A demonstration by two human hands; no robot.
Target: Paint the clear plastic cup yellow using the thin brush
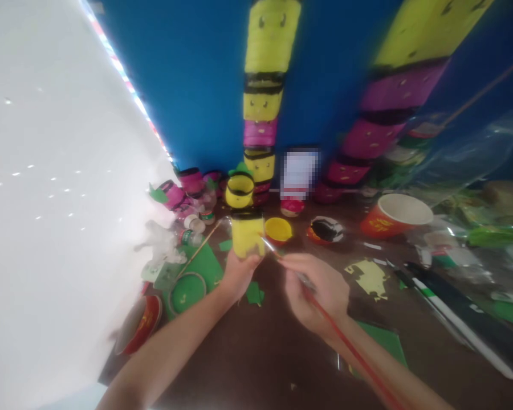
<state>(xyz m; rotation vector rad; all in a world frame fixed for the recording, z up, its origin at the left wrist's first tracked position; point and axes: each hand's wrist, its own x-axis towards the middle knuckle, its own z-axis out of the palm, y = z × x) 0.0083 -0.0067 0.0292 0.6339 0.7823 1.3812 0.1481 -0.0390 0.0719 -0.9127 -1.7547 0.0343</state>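
My left hand (pixel 239 273) grips the lower end of a yellow-painted cup (pixel 247 232) that has a black band along its top. In my right hand (pixel 318 287) is a paintbrush with a long red handle (pixel 340 330). The brush tip lies close to the cup's right side; blur hides whether it touches. Just behind stands a bowl of yellow paint (pixel 278 229). A bowl of black paint (pixel 325 230) is farther right. Another yellow cup with a black rim (pixel 239 190) stands behind the held one.
Stacks of yellow and magenta cups (pixel 260 131) rise against the blue wall. Magenta cups (pixel 191 181) sit at the back left. A red paper bucket (pixel 395 216) stands at right. Green paper (pixel 214 265), yellow scraps (pixel 370 278) and a knife (pixel 427 307) lie on the brown table.
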